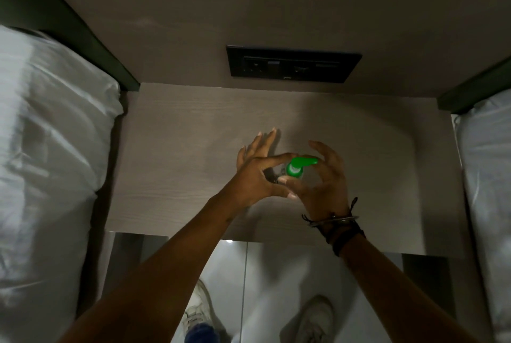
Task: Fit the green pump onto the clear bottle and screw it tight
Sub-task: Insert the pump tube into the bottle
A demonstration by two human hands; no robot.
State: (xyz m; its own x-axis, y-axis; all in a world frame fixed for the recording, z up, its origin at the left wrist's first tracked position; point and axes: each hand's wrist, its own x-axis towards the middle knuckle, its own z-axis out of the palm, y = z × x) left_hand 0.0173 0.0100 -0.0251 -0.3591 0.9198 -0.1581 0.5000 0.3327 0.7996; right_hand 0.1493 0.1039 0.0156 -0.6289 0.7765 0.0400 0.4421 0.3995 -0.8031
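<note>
While the green pump (pixel 297 167) sits atop the clear bottle (pixel 280 175) above the bedside table (pixel 177 165), the left hand (pixel 257 176) pinches the bottle and the right hand (pixel 323 176) curls loosely around the pump collar, so the tightening step appears underway and calls for further turns.

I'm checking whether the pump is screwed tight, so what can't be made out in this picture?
Head view only:
- Clear bottle: nearly all hidden by the left hand and right hand.
- Thread seam under the green pump: covered by its collar and the fingers, so tightness can't be told.
- Each hand's grip: too dim.
- Wall sockets: too dark to read.
</note>
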